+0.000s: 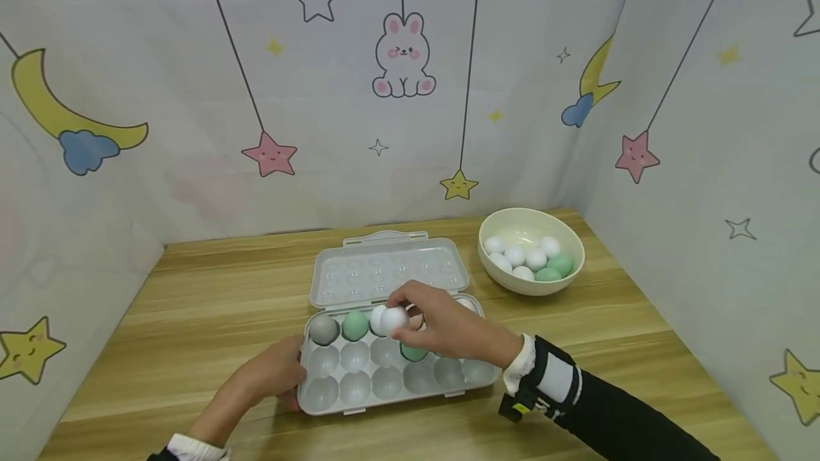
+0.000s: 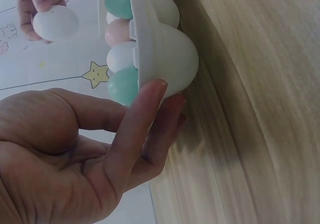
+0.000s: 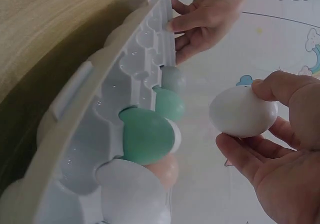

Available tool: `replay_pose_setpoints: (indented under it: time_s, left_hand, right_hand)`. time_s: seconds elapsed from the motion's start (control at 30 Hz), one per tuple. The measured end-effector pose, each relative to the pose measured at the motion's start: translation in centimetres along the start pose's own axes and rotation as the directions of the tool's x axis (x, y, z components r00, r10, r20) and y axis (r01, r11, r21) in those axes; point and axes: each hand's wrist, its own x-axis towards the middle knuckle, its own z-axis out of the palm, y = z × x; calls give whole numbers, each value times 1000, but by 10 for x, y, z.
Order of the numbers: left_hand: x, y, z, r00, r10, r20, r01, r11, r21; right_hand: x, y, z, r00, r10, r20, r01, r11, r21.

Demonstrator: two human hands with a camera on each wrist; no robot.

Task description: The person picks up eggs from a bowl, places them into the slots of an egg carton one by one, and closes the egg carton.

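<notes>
In the head view, my right hand (image 1: pixel 442 319) pinches a white egg (image 1: pixel 394 319) between thumb and fingers, just above the egg box (image 1: pixel 397 404). The right wrist view shows that egg (image 3: pixel 242 111) clear of the cups. At the box's left end, my left hand (image 1: pixel 275 368) grips the edge. Along the back row sit a grey egg (image 1: pixel 323 330), a green egg (image 1: pixel 355 326) and a white egg. Another green egg (image 1: pixel 413 353) is in the middle row, partly behind my right hand. A peach egg (image 3: pixel 165 170) shows in the right wrist view.
The box's clear lid (image 1: pixel 391 272) lies folded back behind it. A cream bowl (image 1: pixel 532 289) with several white and green eggs stands at the back right of the wooden table (image 1: pixel 211 290). Printed cloth walls (image 1: pixel 333 105) close off the back and sides.
</notes>
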Motion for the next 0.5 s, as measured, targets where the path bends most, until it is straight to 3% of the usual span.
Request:
replay_pose_setpoints:
  time_s: [0.23, 0.4, 0.5]
  left_hand:
    - [0, -2, -1, 1000, 14, 13, -14, 1000, -7]
    - [0, -2, 0, 1000, 0, 7, 0, 1000, -12]
    - [1, -1, 1, 1000, -11, 1, 11, 1000, -12]
  right_hand:
    - [3, 11, 19, 998, 39, 53, -33, 994, -106]
    - [5, 16, 26, 996, 21, 85, 1, 968, -249]
    - [5, 18, 29, 996, 9, 93, 17, 960, -279]
